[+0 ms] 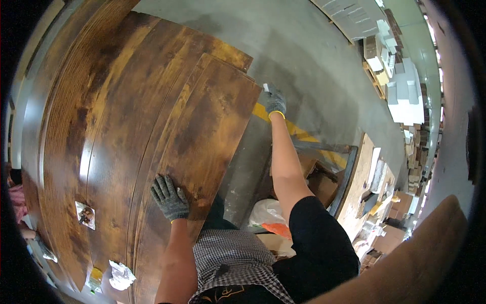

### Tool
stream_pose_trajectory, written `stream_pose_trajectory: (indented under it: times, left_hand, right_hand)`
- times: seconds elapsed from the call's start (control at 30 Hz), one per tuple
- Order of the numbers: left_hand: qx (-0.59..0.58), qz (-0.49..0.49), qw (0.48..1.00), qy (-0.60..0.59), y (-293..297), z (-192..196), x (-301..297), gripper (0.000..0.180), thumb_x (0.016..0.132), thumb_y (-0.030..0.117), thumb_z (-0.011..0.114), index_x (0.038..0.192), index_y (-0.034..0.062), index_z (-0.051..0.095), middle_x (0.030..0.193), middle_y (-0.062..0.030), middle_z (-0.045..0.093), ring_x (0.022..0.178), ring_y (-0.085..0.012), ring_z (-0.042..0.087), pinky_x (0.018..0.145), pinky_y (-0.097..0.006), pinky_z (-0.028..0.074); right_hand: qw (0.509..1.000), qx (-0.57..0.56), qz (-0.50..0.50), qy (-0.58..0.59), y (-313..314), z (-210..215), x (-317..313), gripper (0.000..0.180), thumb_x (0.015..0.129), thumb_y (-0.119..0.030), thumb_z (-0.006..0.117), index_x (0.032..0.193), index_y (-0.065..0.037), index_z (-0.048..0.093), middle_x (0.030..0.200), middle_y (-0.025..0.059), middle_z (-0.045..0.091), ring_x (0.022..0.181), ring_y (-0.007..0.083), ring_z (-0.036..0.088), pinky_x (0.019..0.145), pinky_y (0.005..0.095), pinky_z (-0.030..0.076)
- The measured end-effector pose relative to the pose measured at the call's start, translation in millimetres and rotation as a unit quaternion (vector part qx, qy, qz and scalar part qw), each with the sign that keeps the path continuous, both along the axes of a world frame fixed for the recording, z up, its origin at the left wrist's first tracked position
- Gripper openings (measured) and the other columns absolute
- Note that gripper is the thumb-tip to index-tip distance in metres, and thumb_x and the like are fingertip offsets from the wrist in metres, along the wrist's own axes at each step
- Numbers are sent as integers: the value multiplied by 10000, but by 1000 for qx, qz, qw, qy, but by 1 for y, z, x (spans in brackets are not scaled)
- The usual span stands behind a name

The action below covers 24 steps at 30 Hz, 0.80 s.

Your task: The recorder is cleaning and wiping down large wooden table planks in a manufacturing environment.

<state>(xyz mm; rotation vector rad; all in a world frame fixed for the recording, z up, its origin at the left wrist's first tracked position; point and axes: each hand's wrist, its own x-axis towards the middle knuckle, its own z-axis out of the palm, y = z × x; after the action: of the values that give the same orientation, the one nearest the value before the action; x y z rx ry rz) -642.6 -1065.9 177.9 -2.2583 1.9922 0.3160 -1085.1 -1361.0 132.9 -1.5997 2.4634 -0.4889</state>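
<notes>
Brown board at ten o'clock, already laid over other boards, left hand at eight, fingers slightly apart, right hand at one, seemingly pinching a white scrap, what's left unclear!

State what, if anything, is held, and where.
Left hand: nothing; it rests on the board. Right hand: something white shows at its fingertips, but the grip is unclear.

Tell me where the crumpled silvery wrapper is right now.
In the head view the wrapper lies at lower left, by the near end of the brown boards, right of a small yellowish item, below and left of the left hand.
</notes>
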Motion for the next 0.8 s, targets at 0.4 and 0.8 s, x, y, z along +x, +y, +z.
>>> stream_pose_trajectory:
  times: [0.4,0.8]
  left_hand:
    - [-27,9,999,25,13,-28,16,646,978,396,450,1535,78,369,1653,-183,219,1522,-406,182,1241,-589,125]
    - [-6,15,998,65,2,-8,14,618,1001,370,420,1545,82,360,1659,-160,220,1527,-387,184,1250,-551,124]
  right_hand:
    - [987,60,119,90,-61,56,137,461,835,-424,670,1155,-92,678,1118,153,702,1078,351,640,972,466,499]
    - [950,2,301,79,-85,71,233,350,849,-252,660,1154,-79,661,1083,235,648,983,381,642,857,501,525]
